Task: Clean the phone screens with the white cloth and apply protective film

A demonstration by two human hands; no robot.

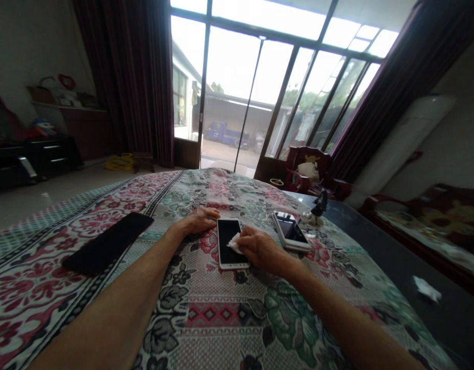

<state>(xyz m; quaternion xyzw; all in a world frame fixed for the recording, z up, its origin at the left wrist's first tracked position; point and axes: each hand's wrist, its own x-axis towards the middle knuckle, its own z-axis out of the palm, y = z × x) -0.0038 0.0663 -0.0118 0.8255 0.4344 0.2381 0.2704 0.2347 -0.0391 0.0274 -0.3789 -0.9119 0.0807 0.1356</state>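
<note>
A white-framed smartphone (227, 252) lies face up on the flowered cloth, its dark screen showing. My right hand (256, 247) is closed on a crumpled white tissue (234, 243), pressed to the right part of that screen. At the phone's upper left corner rests my left hand (200, 220), fingers stretched out towards the edge; whether they touch the frame is hard to tell. To the right is a stack of white phones (293, 231), the top one face up. Off to the left lies a larger black device (109, 242), flat and dark.
The patterned tablecloth (221, 344) covers the table. A small dark figurine (318, 205) stands past the stacked phones. Another white tissue (426, 289) lies on the dark surface at right. Wooden seats (308, 169) and glass doors (237, 103) are farther back.
</note>
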